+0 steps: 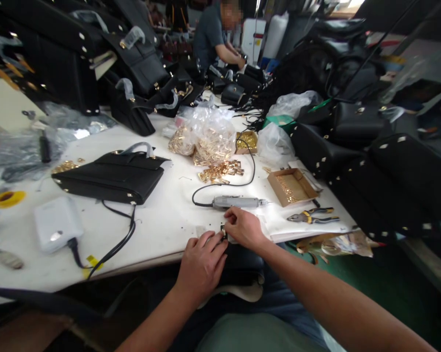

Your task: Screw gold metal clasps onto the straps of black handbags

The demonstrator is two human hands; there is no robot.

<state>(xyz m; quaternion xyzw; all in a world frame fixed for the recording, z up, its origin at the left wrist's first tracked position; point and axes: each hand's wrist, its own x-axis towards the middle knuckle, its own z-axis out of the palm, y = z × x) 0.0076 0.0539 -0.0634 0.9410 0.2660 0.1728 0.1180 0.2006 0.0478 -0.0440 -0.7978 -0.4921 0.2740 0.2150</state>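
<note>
- Workpiece: a black item (pixel 244 268) sits at the near table edge, directly beneath both hands and partly over the lap.
- Left hand (pixel 203 259): laid over the workpiece, fingers extended toward a small dark fitting (pixel 223 228).
- Right hand (pixel 244 228): thumb and forefinger drawn together at the fitting. The fingertips are blurred, so whether either hand grasps the fitting cannot be told.
- Status, as judged: work at the fitting is unfinished, since both hands are engaged there. The electric driver (pixel 237 201) lies unheld just beyond the right hand. Left of the grip, a black handbag (pixel 110 178) already carries metal corner pieces and a wrapped handle.
- Open carton (pixel 301 185): right of and beyond the right hand, with small gold parts gathered toward its left side; pliers (pixel 311 215) lie just beside it.
- Clear bags (pixel 213 139): well beyond the grip, filled with gold-coloured hardware; a loose heap (pixel 220 172) lies on their near side.
- Small box (pixel 247 151): just right of the bags, filled with yellow-gold pieces.
- Co-worker (pixel 208 39): farthest from the grip, bent over more black goods.
</note>
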